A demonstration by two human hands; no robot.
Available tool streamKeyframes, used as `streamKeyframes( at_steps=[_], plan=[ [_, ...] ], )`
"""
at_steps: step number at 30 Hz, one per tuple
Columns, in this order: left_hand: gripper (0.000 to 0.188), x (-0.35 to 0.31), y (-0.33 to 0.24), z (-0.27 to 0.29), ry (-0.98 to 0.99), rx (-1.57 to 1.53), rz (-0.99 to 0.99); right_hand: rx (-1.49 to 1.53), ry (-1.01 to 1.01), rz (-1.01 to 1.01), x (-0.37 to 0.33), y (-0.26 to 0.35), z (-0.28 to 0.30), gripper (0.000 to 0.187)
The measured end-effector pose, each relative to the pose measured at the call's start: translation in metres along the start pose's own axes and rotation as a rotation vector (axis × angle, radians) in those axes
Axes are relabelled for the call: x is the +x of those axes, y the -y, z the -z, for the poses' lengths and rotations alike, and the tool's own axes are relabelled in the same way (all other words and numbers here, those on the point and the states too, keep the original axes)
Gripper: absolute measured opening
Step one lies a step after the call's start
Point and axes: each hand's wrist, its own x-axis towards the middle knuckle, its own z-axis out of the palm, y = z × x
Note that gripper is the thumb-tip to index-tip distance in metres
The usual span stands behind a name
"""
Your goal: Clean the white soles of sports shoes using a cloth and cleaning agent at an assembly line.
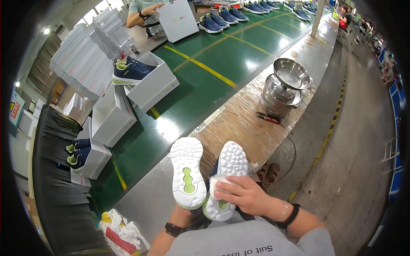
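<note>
Two sneakers, a left one [181, 149] and a right one [232, 155], face me with their white soles, which have green windows in them. Behind the lower end of the left sneaker, my left hand [183, 216] holds them; its fingers are hidden. My right hand [250, 197] is closed on a white wad [218, 186], which looks like cloth or sponge. It presses this against the lower part of the right sole.
On the bench [239, 123] ahead stand a steel pump dispenser [279, 100] and a dark-and-red hand tool [269, 118]. The green conveyor [205, 72] carries shoes and white boxes [156, 87]. A co-worker [143, 13] handles a box lid. Crumpled white cloths [128, 228] lie lower left.
</note>
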Motion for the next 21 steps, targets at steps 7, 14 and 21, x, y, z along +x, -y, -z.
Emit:
streamKeyframes(
  at_steps=[7,14,21],
  plan=[
    [0.039,-0.004,0.004,0.015,-0.032,-0.048,-0.018,0.008,-0.082,-0.373,0.036,-0.127,-0.045,0.041],
    [0.039,-0.018,0.020,0.034,-0.076,-0.127,-0.056,0.047,-0.027,-0.076,0.015,-0.015,-0.023,0.034],
    [0.039,0.066,-0.010,-0.024,-0.079,-0.153,-0.086,0.221,-0.132,-0.464,0.021,-0.132,-0.040,0.035]
  ],
)
